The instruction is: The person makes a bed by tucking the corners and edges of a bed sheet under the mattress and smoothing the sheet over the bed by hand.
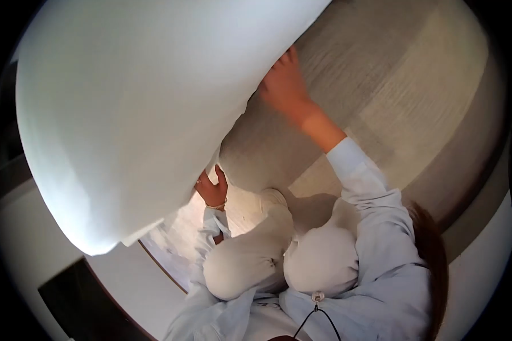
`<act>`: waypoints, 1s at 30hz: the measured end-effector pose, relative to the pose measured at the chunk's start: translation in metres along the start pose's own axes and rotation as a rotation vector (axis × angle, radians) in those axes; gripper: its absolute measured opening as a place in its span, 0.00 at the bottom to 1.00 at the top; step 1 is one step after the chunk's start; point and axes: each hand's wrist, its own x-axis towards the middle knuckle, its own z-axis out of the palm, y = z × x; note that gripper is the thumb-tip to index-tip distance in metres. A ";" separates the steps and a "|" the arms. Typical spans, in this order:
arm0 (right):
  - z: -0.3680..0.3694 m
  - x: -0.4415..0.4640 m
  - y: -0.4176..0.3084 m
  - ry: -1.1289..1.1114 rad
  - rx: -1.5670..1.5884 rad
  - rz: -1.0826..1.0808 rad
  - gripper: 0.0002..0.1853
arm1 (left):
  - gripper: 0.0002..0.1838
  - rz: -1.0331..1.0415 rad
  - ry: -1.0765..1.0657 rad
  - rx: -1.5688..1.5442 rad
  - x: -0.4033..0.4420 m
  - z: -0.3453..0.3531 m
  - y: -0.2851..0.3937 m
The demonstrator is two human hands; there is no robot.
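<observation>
A large white sheet-like surface [131, 102] fills the upper left of the head view, its loose edge running diagonally. My right hand [285, 85] is at the upper part of that edge, with its fingertips partly hidden behind the white material. Lower down, my left hand [213, 187] touches the same edge, thumb raised apart and the other fingers partly hidden by the material. A ring and a bracelet show on the left hand and wrist. What the hidden fingers hold cannot be made out.
My bent knees [321, 258] in light trousers are below the hands. A grey-beige floor [381, 85] with lighter planks extends to the right. A dark rectangular opening or panel [85, 301] is at the lower left, beside a pale wall.
</observation>
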 end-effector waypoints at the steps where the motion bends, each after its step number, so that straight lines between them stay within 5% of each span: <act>1: 0.000 -0.008 -0.004 0.036 0.094 0.069 0.23 | 0.22 -0.032 0.015 0.000 -0.004 0.000 -0.004; 4: 0.023 -0.078 0.007 -0.072 0.348 0.312 0.39 | 0.20 -0.212 0.050 -0.177 -0.025 0.031 -0.017; 6: 0.023 -0.123 0.008 -0.243 0.314 0.246 0.42 | 0.16 -0.697 -0.013 -0.799 -0.048 0.046 -0.042; 8: 0.010 -0.123 0.013 -0.319 0.330 0.182 0.41 | 0.16 -0.895 -0.098 -0.943 -0.077 0.074 -0.095; 10: 0.003 -0.104 0.021 -0.385 0.324 0.124 0.41 | 0.23 -1.072 0.073 -1.343 -0.051 0.053 -0.063; 12: 0.035 -0.074 -0.025 -0.541 0.225 -0.113 0.38 | 0.26 -0.918 -0.046 -0.783 -0.088 0.092 -0.171; 16: 0.019 -0.043 -0.042 -0.634 0.133 -0.314 0.31 | 0.21 -0.539 0.303 -0.248 -0.019 0.028 -0.092; 24: 0.077 -0.079 -0.088 -0.679 0.408 -0.754 0.20 | 0.18 -0.480 0.365 -0.182 -0.045 0.027 -0.113; 26: 0.081 -0.074 -0.094 -0.673 0.373 -0.663 0.21 | 0.09 -0.556 0.637 -0.237 -0.032 0.029 -0.092; 30: 0.092 -0.091 -0.107 -0.475 0.387 -0.391 0.21 | 0.07 -0.514 0.529 -0.188 -0.042 0.012 -0.098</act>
